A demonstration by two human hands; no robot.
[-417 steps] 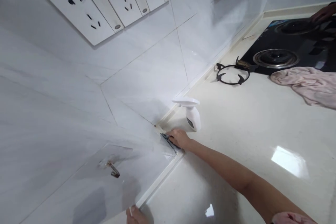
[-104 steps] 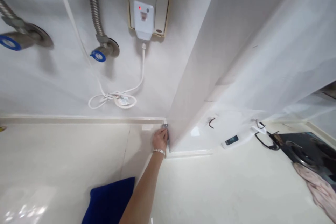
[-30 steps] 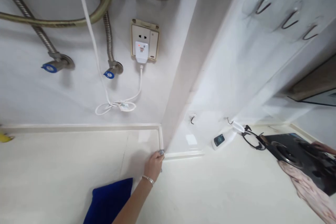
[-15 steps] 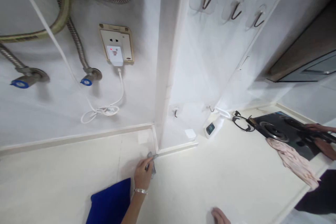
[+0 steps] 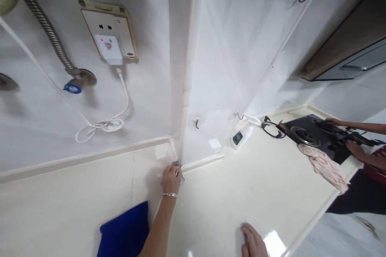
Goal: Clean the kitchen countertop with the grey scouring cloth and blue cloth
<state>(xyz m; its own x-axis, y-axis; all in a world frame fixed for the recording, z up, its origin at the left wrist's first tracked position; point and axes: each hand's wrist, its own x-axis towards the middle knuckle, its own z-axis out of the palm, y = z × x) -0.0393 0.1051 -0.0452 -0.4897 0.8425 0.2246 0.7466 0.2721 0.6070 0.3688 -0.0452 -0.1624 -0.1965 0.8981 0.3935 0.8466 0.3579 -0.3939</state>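
Observation:
My left hand (image 5: 171, 180), with a silver bracelet at its wrist, is closed on a small silvery-grey thing (image 5: 182, 179) at the wall corner. That thing is mostly hidden by my fingers, and its kind cannot be made out. It touches the cream countertop (image 5: 217, 192) beside the raised edge strip (image 5: 202, 162). Just left of my forearm lies a folded blue cloth (image 5: 125, 231). At the bottom of the view my right hand (image 5: 253, 241) rests on the countertop, fingers extended, holding nothing visible.
A white bottle (image 5: 240, 137) stands near the wall. Further right are a black pan-support ring (image 5: 274, 129), a pink cloth (image 5: 324, 166) and a gas stove (image 5: 304, 136). Another person's hands (image 5: 356, 150) work over the stove. On the wall are a socket with a plug (image 5: 110, 50) and a valve (image 5: 74, 87).
The view has shifted closer to the corner. My left hand has moved slightly up, pressing into the corner with the grey thing. More of my right hand shows on the countertop.

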